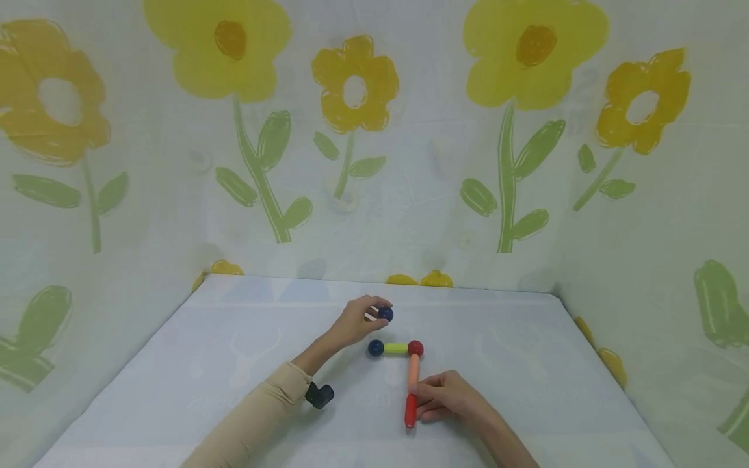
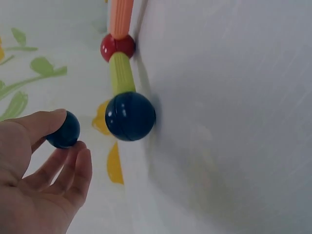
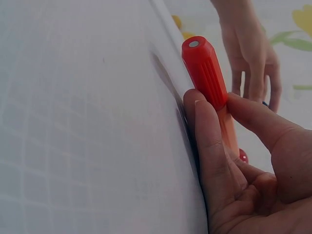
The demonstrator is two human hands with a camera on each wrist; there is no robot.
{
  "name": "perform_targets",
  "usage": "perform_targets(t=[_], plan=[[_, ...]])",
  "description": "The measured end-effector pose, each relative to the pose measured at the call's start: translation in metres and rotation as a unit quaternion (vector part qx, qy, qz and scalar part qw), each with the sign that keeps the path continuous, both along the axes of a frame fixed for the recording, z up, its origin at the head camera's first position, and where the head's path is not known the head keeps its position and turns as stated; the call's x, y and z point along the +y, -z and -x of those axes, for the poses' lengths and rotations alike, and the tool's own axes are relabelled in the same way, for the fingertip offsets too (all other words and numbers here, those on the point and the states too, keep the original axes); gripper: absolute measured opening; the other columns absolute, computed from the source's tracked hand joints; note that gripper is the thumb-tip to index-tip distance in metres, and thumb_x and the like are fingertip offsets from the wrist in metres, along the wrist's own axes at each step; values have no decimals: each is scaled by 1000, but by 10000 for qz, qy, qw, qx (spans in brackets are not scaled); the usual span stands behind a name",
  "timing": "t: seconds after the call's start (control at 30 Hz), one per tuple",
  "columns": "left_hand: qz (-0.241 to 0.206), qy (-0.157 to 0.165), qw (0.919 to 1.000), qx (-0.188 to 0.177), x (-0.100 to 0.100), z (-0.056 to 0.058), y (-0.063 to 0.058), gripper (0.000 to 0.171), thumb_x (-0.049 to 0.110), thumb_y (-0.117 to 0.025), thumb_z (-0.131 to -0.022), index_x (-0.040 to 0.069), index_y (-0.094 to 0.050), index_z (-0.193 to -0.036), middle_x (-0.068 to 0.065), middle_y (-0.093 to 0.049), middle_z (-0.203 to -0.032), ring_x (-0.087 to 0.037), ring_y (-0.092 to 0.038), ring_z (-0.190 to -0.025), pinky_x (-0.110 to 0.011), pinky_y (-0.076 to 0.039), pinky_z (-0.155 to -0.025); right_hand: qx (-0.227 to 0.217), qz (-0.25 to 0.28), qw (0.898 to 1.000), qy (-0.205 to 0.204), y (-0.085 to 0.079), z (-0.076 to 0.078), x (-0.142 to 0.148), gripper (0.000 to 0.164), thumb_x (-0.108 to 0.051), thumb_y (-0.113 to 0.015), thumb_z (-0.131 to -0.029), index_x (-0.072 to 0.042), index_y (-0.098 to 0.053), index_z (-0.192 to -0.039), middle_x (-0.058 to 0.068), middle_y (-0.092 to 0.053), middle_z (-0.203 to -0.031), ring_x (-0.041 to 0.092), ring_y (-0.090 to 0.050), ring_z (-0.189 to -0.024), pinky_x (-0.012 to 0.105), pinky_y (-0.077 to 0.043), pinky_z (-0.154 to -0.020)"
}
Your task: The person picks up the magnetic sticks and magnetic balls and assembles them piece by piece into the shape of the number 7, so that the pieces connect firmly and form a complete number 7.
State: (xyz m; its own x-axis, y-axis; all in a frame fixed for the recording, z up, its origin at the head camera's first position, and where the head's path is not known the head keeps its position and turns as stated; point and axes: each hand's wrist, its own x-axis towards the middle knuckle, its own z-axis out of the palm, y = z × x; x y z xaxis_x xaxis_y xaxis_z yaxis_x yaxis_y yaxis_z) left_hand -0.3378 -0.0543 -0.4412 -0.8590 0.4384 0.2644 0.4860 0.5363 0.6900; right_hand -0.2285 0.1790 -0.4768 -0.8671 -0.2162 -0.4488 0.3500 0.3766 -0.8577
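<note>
In the head view my left hand (image 1: 355,322) pinches a dark blue ball (image 1: 385,314) between thumb and fingers, raised off the table. Just in front of it lies a joined toy piece: a second dark blue ball (image 1: 376,348), a yellow-green rod (image 1: 396,348), a red ball (image 1: 415,348), an orange rod (image 1: 413,370) and a red rod (image 1: 411,411). Thumb and fingers of my right hand (image 1: 447,398) pinch the piece where the orange and red rods meet. A silver disc shows in the red rod's free end (image 3: 194,44) in the right wrist view.
A white-covered table (image 1: 515,377) lies under the hands, its back edge near a cloth wall (image 1: 409,214) printed with yellow flowers. Similar cloth hangs at both sides. A black device (image 1: 320,395) is at the left wrist.
</note>
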Motion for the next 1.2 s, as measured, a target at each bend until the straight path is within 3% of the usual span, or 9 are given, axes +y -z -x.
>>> perform_targets(t=[0.27,0.4,0.63,0.87,1.2], plan=[[-58,281,9993,-248,-4,-27,2,43,20,-73,-89,8,-62,-129,-5,-67,-119,-19,-66,-103,-27,-57,-83,111,86,9999,-26,0,-2,1,55,-39,-75,-85,4,-67,-118,8,-75,-84,13,-71,-70,26,-59,-67],[-117,602,9973,-413,-7,-40,4,41,20,-74,-88,8,-64,-126,-4,-68,-116,-18,-67,-100,-25,-57,-82,137,89,9998,-62,1,-2,1,55,-40,-74,-85,4,-67,-117,8,-75,-84,14,-72,-70,26,-59,-67],[-141,1137,9907,-733,-12,-59,11,40,20,-75,-86,7,-65,-123,-1,-68,-111,-12,-65,-95,-17,-54,-81,137,-17,9999,-29,0,-2,1,56,-40,-74,-85,4,-67,-118,9,-75,-85,15,-72,-71,27,-59,-68],[-233,1417,9829,-1156,-15,-75,23,38,21,-76,-85,10,-67,-121,2,-69,-111,-6,-65,-93,-16,-54,-79,116,-71,9999,-40,1,-2,-1,58,-43,-75,-84,3,-67,-119,8,-75,-85,15,-72,-72,26,-59,-68],[-300,1827,9699,-1581,-14,-98,27,36,18,-77,-84,18,-68,-118,8,-70,-107,-1,-66,-90,-16,-54,-79,130,10,9999,-58,1,-1,-1,57,-41,-74,-84,3,-67,-118,8,-75,-84,13,-71,-70,26,-59,-68]])
